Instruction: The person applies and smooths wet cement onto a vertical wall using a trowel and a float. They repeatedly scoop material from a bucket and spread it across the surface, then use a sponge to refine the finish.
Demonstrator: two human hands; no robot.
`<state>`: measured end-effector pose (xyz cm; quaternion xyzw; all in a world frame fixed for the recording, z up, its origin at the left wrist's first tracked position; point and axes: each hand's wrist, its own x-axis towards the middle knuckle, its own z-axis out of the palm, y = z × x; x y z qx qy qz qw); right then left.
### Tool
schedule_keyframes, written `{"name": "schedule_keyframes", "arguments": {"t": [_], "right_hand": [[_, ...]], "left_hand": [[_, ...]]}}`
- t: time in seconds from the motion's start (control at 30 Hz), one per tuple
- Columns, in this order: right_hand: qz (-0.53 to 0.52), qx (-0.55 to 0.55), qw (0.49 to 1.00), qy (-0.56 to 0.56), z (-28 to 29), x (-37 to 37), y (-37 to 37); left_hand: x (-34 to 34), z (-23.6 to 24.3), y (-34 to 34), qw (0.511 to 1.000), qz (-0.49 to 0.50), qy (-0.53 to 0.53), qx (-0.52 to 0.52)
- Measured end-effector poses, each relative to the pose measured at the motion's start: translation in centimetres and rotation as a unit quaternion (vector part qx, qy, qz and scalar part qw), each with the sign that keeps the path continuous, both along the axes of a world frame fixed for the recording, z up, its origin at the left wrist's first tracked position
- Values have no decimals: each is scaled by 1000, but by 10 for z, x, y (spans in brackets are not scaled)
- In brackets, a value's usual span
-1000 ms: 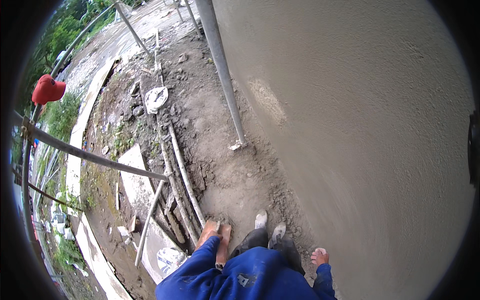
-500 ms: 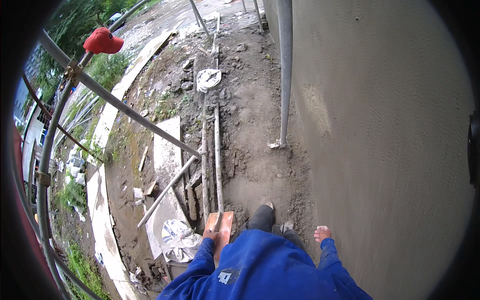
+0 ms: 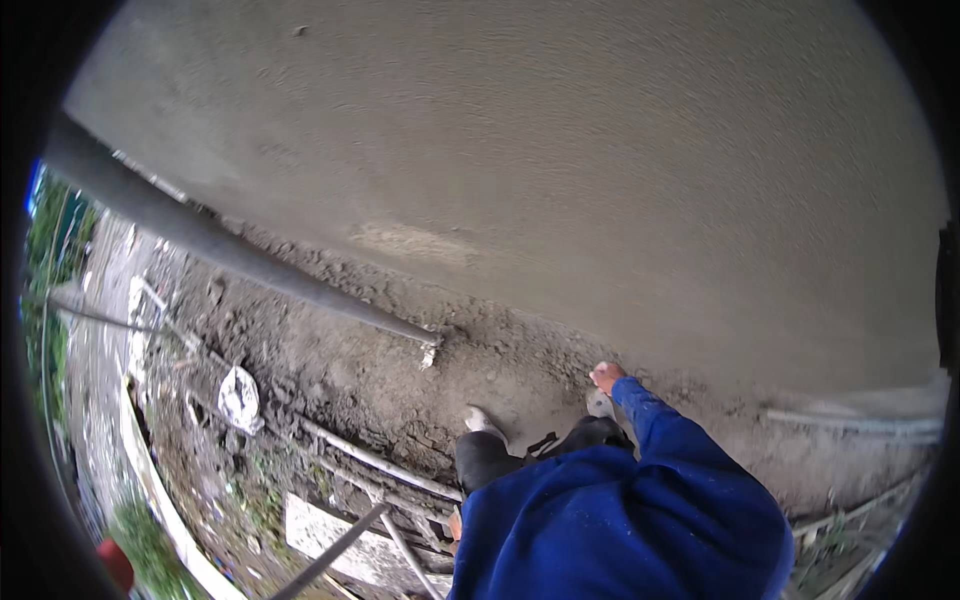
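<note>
My right hand hangs in front of me beside the base of the grey rendered wall, its fingers loosely curled with nothing seen in them. It is just above my right shoe, apart from the wall as far as I can tell. My left hand is hidden behind my body in its blue top. A narrow orange-brown edge shows at the left side of my top; it looks like part of the plastering float. A paler patch marks the lower wall.
A thick grey scaffold pole slants down to the muddy ground by the wall. Left of my feet lie long poles, a white sack and a pale board. Another scaffold tube crosses at the lower left.
My view has turned right, toward the wall. The left hand, earlier gripping the orange float by its wooden handle, has gone behind my body. My right hand still hangs curled.
</note>
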<state>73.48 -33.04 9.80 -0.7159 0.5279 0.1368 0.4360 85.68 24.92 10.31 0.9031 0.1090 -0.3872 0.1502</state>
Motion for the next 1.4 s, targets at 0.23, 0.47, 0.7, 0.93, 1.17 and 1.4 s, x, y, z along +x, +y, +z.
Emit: {"name": "schedule_keyframes", "arguments": {"t": [0.23,0.47,0.7,0.93,1.17,1.4], "right_hand": [[-176,-41,984,3,7,-54,176],[-79,-11,986,143,8,-105,325],[-416,58,908,11,-16,-66,371],[-562,77,824,-22,24,-85,417],[-705,-94,703,-29,1,-162,522],[-822,96,556,-78,48,-102,534]], "left_hand": [[260,3,17,953,-301,7,41],[457,23,-43,869,-470,-96,124],[409,30,-209,856,-506,-71,-74],[291,91,-341,739,-660,-79,-104],[262,7,-396,622,-766,-77,-142],[187,-18,-440,565,-822,-18,-66]]}}
